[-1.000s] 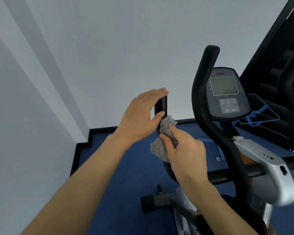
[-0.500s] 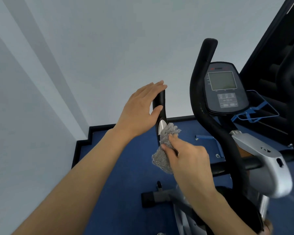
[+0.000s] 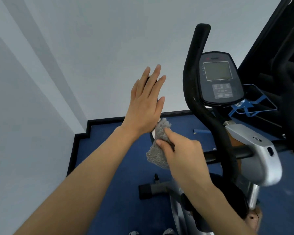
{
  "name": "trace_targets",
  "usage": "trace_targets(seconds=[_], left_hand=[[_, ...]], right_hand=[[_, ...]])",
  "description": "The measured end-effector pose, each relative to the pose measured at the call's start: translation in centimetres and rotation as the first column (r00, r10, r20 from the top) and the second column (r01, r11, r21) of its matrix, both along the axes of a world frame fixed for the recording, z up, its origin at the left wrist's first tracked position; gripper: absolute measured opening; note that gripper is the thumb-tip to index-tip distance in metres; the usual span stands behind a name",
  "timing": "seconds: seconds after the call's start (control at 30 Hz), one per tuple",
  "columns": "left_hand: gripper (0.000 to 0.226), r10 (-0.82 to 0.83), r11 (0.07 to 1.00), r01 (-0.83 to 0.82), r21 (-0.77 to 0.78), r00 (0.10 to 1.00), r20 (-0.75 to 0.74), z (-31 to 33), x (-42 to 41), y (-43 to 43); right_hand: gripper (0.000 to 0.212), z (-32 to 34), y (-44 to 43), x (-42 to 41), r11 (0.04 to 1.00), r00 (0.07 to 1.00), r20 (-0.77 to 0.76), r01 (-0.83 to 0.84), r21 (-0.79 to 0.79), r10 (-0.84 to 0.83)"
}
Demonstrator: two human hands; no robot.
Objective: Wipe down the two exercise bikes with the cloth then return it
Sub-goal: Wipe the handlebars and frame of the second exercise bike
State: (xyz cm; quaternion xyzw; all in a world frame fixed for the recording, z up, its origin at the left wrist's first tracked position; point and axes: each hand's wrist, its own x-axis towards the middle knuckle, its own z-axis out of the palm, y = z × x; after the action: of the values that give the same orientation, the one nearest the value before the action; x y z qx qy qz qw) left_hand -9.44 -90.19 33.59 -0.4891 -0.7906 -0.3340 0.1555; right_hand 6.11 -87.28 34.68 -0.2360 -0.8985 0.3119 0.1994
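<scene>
Blue floor (image 3: 119,167) and pale walls lay beyond both hands. Left hand (image 3: 145,106) was released, fingers straight, flat against the bike's (image 3: 255,150) handlebar (image 3: 153,134), largely hidden. Directly below, right hand (image 3: 182,155) pinched the grey cloth (image 3: 157,150) against that bar.

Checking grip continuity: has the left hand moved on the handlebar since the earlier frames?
Yes. The left hand has let go of the left handlebar and opened, stretching upward along it.
</scene>
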Motion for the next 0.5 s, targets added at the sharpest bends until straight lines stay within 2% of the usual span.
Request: trace_targets(seconds=[0.07, 0.2, 0.27, 0.37, 0.5], left_hand=[[0.049, 0.011, 1.000, -0.011, 0.017, 1.000, 0.003, -0.3, -0.1, 0.1], [0.049, 0.031, 0.999, -0.031, 0.009, 0.999, -0.013, -0.3, -0.1, 0.2], [0.049, 0.040, 0.999, -0.040, 0.006, 0.999, -0.009, -0.2, 0.1, 0.2], [0.049, 0.063, 0.998, -0.064, -0.006, 0.998, -0.023, -0.1, 0.2, 0.3], [0.050, 0.101, 0.993, -0.104, -0.048, 0.993, -0.060, -0.1, 0.3, 0.2]], right_hand=[[0.031, -0.2, -0.3, 0.2, 0.998, 0.996, 0.082, -0.021, 0.064, 0.016], [0.018, -0.5, 0.0, 1.8, 0.971, 0.987, 0.129, -0.123, 0.203, 0.098], [0.023, -0.3, 0.4, 1.5, 0.975, 0.990, 0.121, -0.091, 0.203, 0.067], [0.026, -0.2, 0.8, 0.6, 0.989, 0.991, 0.114, -0.086, 0.119, 0.073], [0.021, -0.6, 0.6, 1.5, 0.974, 0.981, 0.168, -0.131, 0.186, 0.099]])
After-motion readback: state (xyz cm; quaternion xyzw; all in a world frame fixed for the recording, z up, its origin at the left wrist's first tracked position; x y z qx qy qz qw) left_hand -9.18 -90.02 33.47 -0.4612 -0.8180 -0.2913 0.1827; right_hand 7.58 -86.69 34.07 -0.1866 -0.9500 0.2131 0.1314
